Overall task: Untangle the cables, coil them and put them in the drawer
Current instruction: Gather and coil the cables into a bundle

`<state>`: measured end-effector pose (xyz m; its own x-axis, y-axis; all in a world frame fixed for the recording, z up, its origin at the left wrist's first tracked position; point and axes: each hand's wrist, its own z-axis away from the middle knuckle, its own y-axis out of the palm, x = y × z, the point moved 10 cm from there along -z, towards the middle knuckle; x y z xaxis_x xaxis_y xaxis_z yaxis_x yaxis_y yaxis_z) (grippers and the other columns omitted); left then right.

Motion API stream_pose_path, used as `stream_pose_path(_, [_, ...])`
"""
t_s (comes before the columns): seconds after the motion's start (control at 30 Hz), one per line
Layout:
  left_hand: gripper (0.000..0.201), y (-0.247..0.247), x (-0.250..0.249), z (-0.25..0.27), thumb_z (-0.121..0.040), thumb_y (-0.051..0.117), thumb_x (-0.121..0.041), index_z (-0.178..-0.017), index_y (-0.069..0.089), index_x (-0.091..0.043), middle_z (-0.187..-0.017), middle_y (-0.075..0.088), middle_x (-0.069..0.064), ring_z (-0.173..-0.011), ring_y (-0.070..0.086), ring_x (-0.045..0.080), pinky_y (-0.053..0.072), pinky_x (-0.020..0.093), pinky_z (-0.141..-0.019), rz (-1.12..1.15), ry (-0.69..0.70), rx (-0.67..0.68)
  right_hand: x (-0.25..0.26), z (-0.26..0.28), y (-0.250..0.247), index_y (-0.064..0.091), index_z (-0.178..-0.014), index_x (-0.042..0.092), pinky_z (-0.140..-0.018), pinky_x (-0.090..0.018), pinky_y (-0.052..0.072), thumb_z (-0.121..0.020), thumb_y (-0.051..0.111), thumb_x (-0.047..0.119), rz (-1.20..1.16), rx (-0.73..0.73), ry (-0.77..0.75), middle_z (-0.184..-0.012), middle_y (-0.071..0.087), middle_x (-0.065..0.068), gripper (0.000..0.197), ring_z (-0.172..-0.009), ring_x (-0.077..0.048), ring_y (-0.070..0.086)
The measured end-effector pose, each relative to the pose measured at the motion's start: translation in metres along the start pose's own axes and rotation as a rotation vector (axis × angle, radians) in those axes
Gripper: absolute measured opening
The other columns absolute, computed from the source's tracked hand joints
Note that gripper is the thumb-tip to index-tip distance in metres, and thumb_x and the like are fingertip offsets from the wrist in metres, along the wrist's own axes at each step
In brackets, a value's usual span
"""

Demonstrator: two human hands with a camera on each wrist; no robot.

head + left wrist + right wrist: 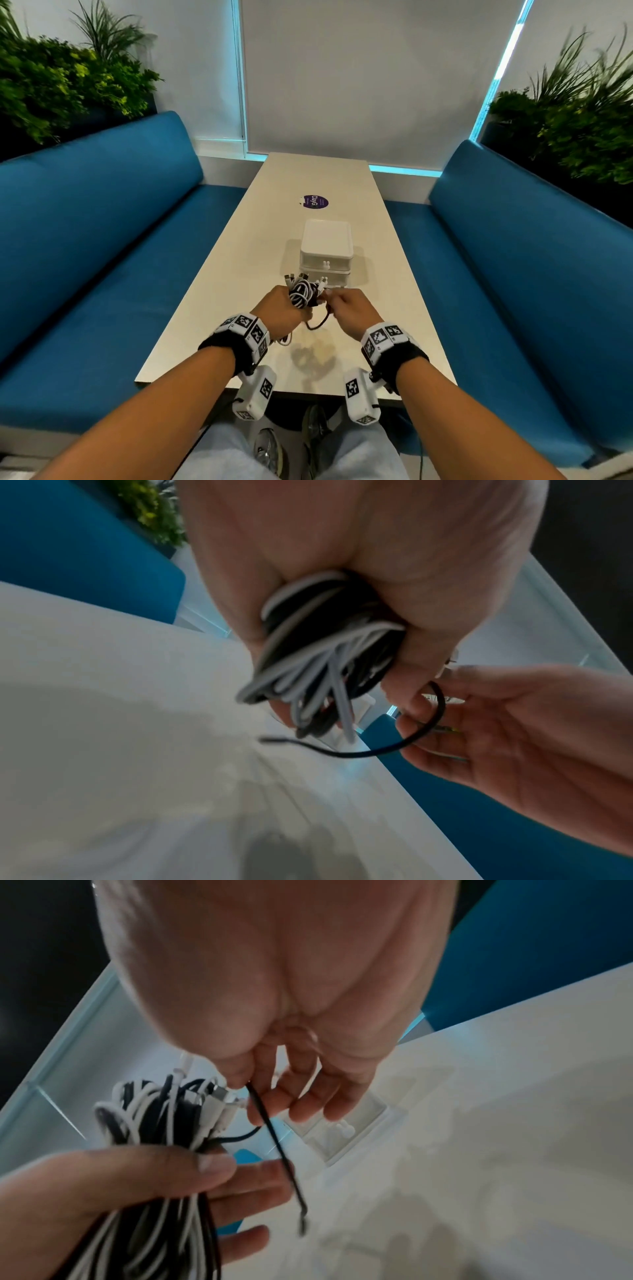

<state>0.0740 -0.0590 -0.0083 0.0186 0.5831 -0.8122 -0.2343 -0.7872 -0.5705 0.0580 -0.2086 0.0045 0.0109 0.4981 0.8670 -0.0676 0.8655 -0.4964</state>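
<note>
A tangled bundle of black and white cables [301, 291] [318, 653] [161, 1123] is held above the near half of the table. My left hand [284, 308] [342, 561] [137, 1185] grips the bundle in its fist, plugs sticking up. My right hand [346, 308] [267, 1042] [496, 723] pinches one thin black cable [277, 1148] [404, 745] [320, 322] that loops out of the bundle; its free end hangs down. A white two-drawer box [326, 253] [346, 1131] stands just beyond the hands, both drawers shut.
The long cream table [239, 257] runs away from me between two blue benches [102, 222] [513, 257]. A purple round sticker [314, 201] lies past the box. Plants [51, 78] stand behind both benches. A cable piece [286, 340] lies on the table under my left wrist.
</note>
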Motion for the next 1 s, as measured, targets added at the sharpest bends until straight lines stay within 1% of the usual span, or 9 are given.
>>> stream_pose_path(0.1, [0.012,0.008,-0.005,0.005,-0.073,0.076,-0.019,-0.080,0.071,-0.010,-0.068,0.065,0.010,-0.063,0.053,0.018,0.042,0.031,-0.063,0.123,0.014,0.047,0.014,0.001,-0.005,0.073,-0.095,0.016,-0.082,-0.019,0.045,-0.102,0.045,0.021,-0.081,-0.010,-0.021,-0.097,0.070,0.002,0.029,-0.089,-0.007,0.061])
stream_pose_path(0.2, [0.011,0.011,-0.014,0.009,-0.076,0.075,-0.010,-0.086,0.073,-0.015,-0.074,0.073,0.013,-0.071,0.071,0.023,0.054,0.035,-0.075,0.272,0.039,0.063,0.017,0.001,-0.009,0.073,-0.103,0.009,-0.077,-0.009,0.040,-0.102,0.045,0.019,-0.129,-0.006,-0.044,-0.096,0.068,0.008,0.030,-0.088,0.001,0.059])
stream_pose_path(0.3, [0.008,0.011,-0.021,0.009,-0.082,0.073,-0.017,-0.088,0.072,-0.021,-0.077,0.075,0.009,-0.077,0.072,0.026,0.055,0.037,-0.080,0.232,0.106,0.066,0.014,-0.003,-0.011,0.073,-0.099,0.004,-0.082,-0.020,0.042,-0.100,0.048,0.019,-0.158,-0.015,-0.017,-0.099,0.071,0.001,0.030,-0.096,-0.012,0.061])
stream_pose_path(0.4, [0.006,0.006,-0.025,0.008,-0.082,0.074,-0.017,-0.083,0.072,-0.023,-0.076,0.072,0.007,-0.070,0.065,0.020,0.052,0.034,-0.073,0.179,0.132,0.002,0.003,-0.002,-0.004,0.074,-0.093,0.018,-0.082,-0.025,0.040,-0.096,0.054,0.023,-0.352,-0.007,0.116,-0.101,0.069,0.008,0.020,-0.102,-0.013,0.057])
stream_pose_path(0.57, [0.011,0.011,-0.020,0.007,-0.075,0.077,-0.013,-0.083,0.075,-0.019,-0.082,0.073,0.009,-0.073,0.063,0.015,0.051,0.033,-0.075,0.252,0.106,0.018,-0.025,0.002,0.012,0.063,-0.126,0.022,-0.101,-0.037,0.033,-0.094,0.058,0.034,-0.537,0.106,0.315,-0.125,0.060,0.012,0.034,-0.120,-0.017,0.050])
stream_pose_path(0.67, [0.011,0.017,-0.015,0.008,-0.069,0.078,-0.009,-0.078,0.071,-0.007,-0.074,0.070,0.012,-0.065,0.059,0.017,0.049,0.035,-0.068,0.245,0.077,0.050,-0.031,0.005,0.013,0.059,-0.132,0.027,-0.096,-0.036,0.035,-0.095,0.056,0.043,-0.472,0.145,0.320,-0.129,0.058,0.013,0.041,-0.118,-0.016,0.052])
stream_pose_path(0.8, [0.011,0.020,-0.019,0.011,-0.075,0.076,-0.003,-0.085,0.072,-0.005,-0.080,0.075,0.012,-0.078,0.072,0.025,0.056,0.038,-0.079,0.336,0.098,0.047,-0.036,0.005,0.020,0.066,-0.121,0.035,-0.085,-0.034,0.040,-0.092,0.057,0.047,-0.457,0.134,0.314,-0.122,0.065,0.015,0.033,-0.116,-0.016,0.057])
stream_pose_path(0.9, [0.011,0.017,-0.021,0.009,-0.076,0.075,-0.003,-0.082,0.071,-0.011,-0.069,0.071,0.003,-0.065,0.068,0.019,0.054,0.029,-0.065,0.279,0.111,-0.006,-0.034,0.002,0.019,0.067,-0.121,0.028,-0.082,-0.032,0.042,-0.096,0.052,0.040,-0.436,0.081,0.289,-0.118,0.068,0.011,0.031,-0.112,-0.018,0.058])
stream_pose_path(1.0, [0.012,0.010,-0.021,0.007,-0.069,0.074,-0.010,-0.079,0.068,-0.015,-0.067,0.067,-0.001,-0.062,0.060,0.017,0.050,0.030,-0.059,0.197,0.112,-0.080,-0.031,0.005,0.016,0.069,-0.113,0.020,-0.085,-0.035,0.043,-0.097,0.050,0.026,-0.331,0.064,0.262,-0.107,0.069,0.006,0.025,-0.105,-0.019,0.058])
